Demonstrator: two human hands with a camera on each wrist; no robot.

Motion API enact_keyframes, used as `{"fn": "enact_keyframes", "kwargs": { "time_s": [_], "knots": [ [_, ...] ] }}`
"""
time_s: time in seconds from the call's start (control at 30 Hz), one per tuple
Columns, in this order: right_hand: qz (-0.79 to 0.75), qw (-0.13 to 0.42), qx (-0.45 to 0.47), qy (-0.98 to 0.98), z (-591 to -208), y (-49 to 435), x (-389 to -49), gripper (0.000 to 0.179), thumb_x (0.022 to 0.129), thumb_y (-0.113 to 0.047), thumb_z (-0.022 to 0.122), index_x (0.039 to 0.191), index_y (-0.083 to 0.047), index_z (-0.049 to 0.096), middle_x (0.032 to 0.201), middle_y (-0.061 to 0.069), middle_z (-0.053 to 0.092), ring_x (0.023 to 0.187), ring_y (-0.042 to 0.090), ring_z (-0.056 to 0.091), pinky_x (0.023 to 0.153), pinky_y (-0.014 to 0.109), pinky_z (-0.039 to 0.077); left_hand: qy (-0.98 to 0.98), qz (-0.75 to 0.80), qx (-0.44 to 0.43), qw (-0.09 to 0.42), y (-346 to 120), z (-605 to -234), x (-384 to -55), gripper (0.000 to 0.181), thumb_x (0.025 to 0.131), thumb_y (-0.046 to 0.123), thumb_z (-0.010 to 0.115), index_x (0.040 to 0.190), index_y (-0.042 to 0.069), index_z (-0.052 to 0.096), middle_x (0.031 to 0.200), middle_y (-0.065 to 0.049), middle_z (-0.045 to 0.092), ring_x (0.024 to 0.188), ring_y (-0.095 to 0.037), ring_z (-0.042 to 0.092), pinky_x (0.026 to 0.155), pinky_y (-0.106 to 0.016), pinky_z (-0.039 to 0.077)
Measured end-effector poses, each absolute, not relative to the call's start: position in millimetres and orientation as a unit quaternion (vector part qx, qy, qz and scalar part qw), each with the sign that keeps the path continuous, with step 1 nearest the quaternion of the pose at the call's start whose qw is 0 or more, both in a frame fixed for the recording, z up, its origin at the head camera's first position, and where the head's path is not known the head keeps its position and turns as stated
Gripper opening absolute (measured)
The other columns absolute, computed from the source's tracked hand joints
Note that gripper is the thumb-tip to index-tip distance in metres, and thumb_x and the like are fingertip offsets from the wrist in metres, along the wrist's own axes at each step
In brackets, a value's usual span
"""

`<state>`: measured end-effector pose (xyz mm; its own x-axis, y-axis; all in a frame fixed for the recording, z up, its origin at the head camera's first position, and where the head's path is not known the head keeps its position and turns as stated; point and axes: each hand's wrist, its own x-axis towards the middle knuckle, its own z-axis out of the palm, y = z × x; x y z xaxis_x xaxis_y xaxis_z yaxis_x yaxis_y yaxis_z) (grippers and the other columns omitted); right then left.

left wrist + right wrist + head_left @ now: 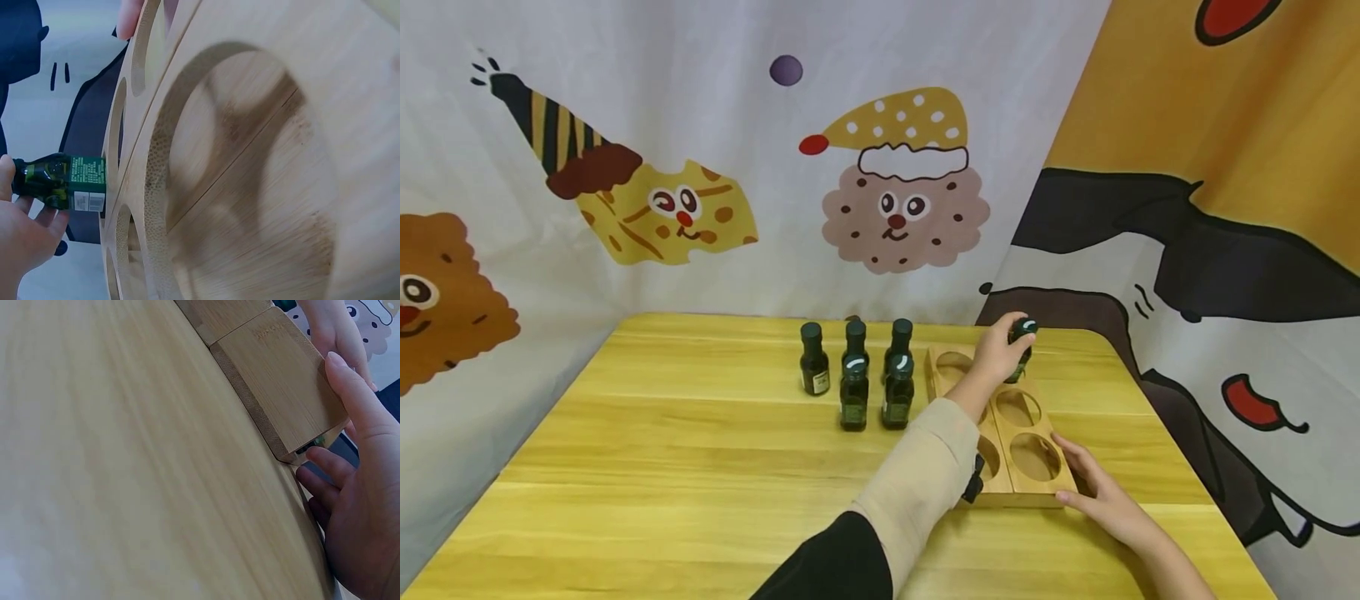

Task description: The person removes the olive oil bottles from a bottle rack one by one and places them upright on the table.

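Observation:
In the head view my left hand point(996, 354) pinches a small dark green bottle point(1021, 358) near its cap. The bottle is upright at the far right of a wooden rack point(1000, 429) with round holes. The left wrist view shows the labelled bottle point(84, 181) with its base against the rack's top; I cannot tell whether it is inside a hole. At the rack's near right corner, my right hand point(1105, 496) grips the wood, with the thumb point(356, 394) on the near end and fingers along the side. The left forearm hides part of the rack.
Several similar green-capped bottles point(853, 400) stand in two rows on the table point(700, 467), left of the rack. A cartoon-printed curtain point(700, 100) hangs behind the table's far edge and along its right side.

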<state>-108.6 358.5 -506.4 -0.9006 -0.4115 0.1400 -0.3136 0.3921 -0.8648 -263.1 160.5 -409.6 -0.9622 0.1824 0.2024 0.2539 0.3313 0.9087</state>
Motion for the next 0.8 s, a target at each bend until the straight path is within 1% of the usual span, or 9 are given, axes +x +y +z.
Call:
{"fn": "enact_keyframes", "kwargs": {
  "time_s": [0.03, 0.1, 0.17, 0.23, 0.27, 0.4, 0.5, 0.57, 0.8],
  "knots": [
    [-0.506, 0.05, -0.216, 0.834, -506, 358, -109, 0.071, 0.093, 0.0, 0.059, 0.152, -0.013, 0.022, 0.154, 0.014, 0.024, 0.13, -0.007, 0.028, 0.096, 0.007, 0.024, -0.815, -0.563, -0.135, 0.034, 160, -409, -263, 0.039, 0.095, 0.028, 0.06, 0.133, 0.022, 0.055, 0.119, 0.003, 0.06, 0.102, -0.01, 0.058, 0.08, -0.025, 0.049],
    [-0.506, 0.05, -0.218, 0.833, -506, 358, -109, 0.071, 0.093, 0.0, 0.059, 0.153, -0.013, 0.022, 0.153, 0.018, 0.023, 0.13, -0.008, 0.029, 0.096, 0.007, 0.025, -0.813, -0.564, -0.138, 0.035, 160, -409, -263, 0.037, 0.095, 0.028, 0.06, 0.132, 0.022, 0.056, 0.116, 0.003, 0.061, 0.098, -0.009, 0.059, 0.077, -0.023, 0.049],
    [-0.508, 0.049, -0.22, 0.831, -506, 357, -109, 0.071, 0.093, 0.001, 0.059, 0.152, -0.012, 0.022, 0.153, 0.018, 0.023, 0.129, -0.008, 0.029, 0.096, 0.007, 0.026, -0.813, -0.564, -0.142, 0.037, 160, -410, -261, 0.037, 0.095, 0.029, 0.06, 0.131, 0.022, 0.056, 0.114, 0.003, 0.061, 0.096, -0.009, 0.059, 0.075, -0.023, 0.049],
    [-0.51, 0.047, -0.222, 0.829, -505, 356, -108, 0.071, 0.093, 0.001, 0.059, 0.152, -0.011, 0.022, 0.154, 0.011, 0.025, 0.129, -0.009, 0.029, 0.096, 0.007, 0.025, -0.812, -0.564, -0.145, 0.039, 159, -411, -260, 0.037, 0.096, 0.029, 0.059, 0.132, 0.022, 0.056, 0.114, 0.002, 0.061, 0.096, -0.009, 0.059, 0.075, -0.023, 0.049],
    [-0.511, 0.045, -0.225, 0.828, -505, 355, -108, 0.071, 0.093, 0.002, 0.059, 0.152, -0.01, 0.022, 0.153, 0.011, 0.025, 0.129, -0.009, 0.029, 0.096, 0.007, 0.026, -0.812, -0.564, -0.147, 0.041, 159, -411, -259, 0.037, 0.096, 0.029, 0.059, 0.132, 0.022, 0.055, 0.114, 0.002, 0.061, 0.096, -0.009, 0.059, 0.076, -0.023, 0.049],
    [-0.511, 0.037, -0.229, 0.828, -506, 355, -107, 0.07, 0.093, 0.003, 0.059, 0.152, -0.009, 0.022, 0.151, -0.006, 0.028, 0.128, -0.009, 0.03, 0.096, 0.007, 0.026, -0.805, -0.57, -0.155, 0.048, 160, -408, -256, 0.038, 0.096, 0.029, 0.059, 0.133, 0.024, 0.055, 0.118, 0.003, 0.06, 0.102, -0.009, 0.058, 0.078, -0.023, 0.049],
    [-0.509, 0.035, -0.229, 0.829, -506, 355, -107, 0.07, 0.092, 0.003, 0.059, 0.152, -0.008, 0.023, 0.149, -0.012, 0.028, 0.128, -0.009, 0.03, 0.095, 0.007, 0.026, -0.798, -0.578, -0.162, 0.058, 159, -403, -255, 0.038, 0.096, 0.03, 0.058, 0.134, 0.027, 0.054, 0.121, 0.004, 0.06, 0.106, -0.009, 0.056, 0.079, -0.023, 0.049],
    [-0.509, 0.037, -0.228, 0.829, -506, 356, -107, 0.07, 0.093, 0.003, 0.058, 0.152, -0.009, 0.022, 0.148, -0.014, 0.028, 0.128, -0.01, 0.029, 0.095, 0.007, 0.025, -0.794, -0.581, -0.167, 0.067, 159, -399, -255, 0.038, 0.096, 0.03, 0.058, 0.134, 0.027, 0.053, 0.123, 0.004, 0.059, 0.108, -0.009, 0.056, 0.079, -0.022, 0.048],
    [-0.512, 0.042, -0.234, 0.825, -507, 356, -109, 0.07, 0.093, 0.004, 0.058, 0.152, -0.008, 0.021, 0.15, -0.016, 0.025, 0.129, -0.012, 0.026, 0.095, 0.006, 0.024, -0.777, -0.594, -0.186, 0.092, 154, -382, -252, 0.038, 0.097, 0.029, 0.056, 0.135, 0.026, 0.053, 0.124, 0.001, 0.059, 0.103, -0.007, 0.058, 0.076, -0.017, 0.048]
  ]
}}
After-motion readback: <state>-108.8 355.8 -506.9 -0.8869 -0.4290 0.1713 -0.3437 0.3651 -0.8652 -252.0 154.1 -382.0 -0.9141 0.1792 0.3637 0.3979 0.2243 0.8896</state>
